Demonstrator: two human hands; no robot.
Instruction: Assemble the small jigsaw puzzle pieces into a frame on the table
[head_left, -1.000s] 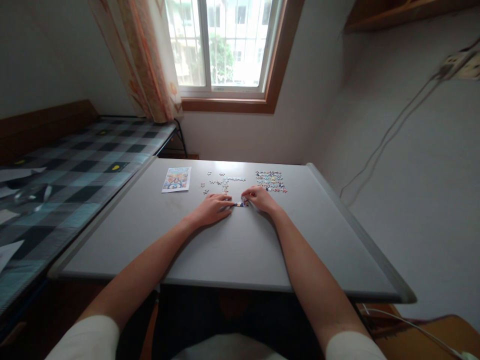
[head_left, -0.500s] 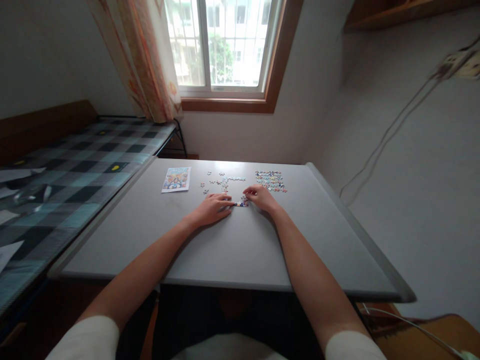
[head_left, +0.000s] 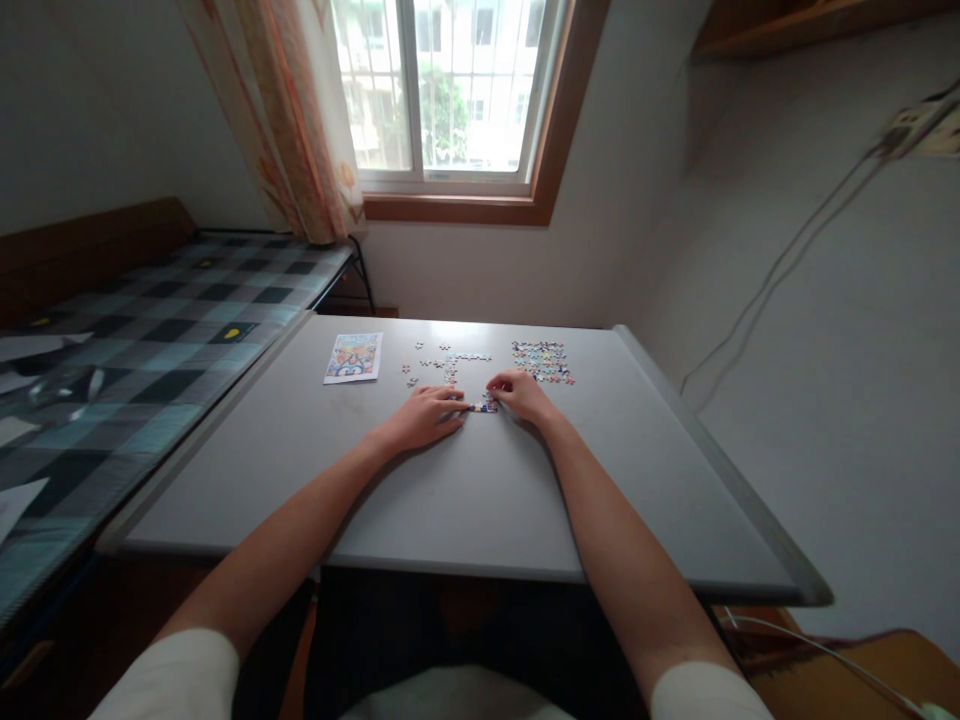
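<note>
A partly joined jigsaw puzzle frame (head_left: 471, 357) lies on the table, with a top strip, a left side and a bottom strip (head_left: 481, 408). My left hand (head_left: 429, 414) rests flat over the lower left corner, fingers stretched out, its fingertips touching the bottom strip. At the strip's right end, my right hand (head_left: 519, 394) pinches a small puzzle piece (head_left: 489, 396) between thumb and forefinger. The fingers partly hide this piece. Several loose pieces (head_left: 412, 383) are scattered left of the frame, and rows of puzzle pieces (head_left: 540, 358) lie beyond my right hand.
A printed picture sheet (head_left: 353, 358) lies at the table's left back. The grey-white table (head_left: 465, 500) has raised side edges. To the left is a bed with a checked cover (head_left: 172, 350), papers on it. A wall with a hanging cable (head_left: 765, 280) stands on the right.
Both hands stay almost in place. The right fingers shift very slightly at the puzzle piece by the bottom strip's right end; the camera view moves a little.
</note>
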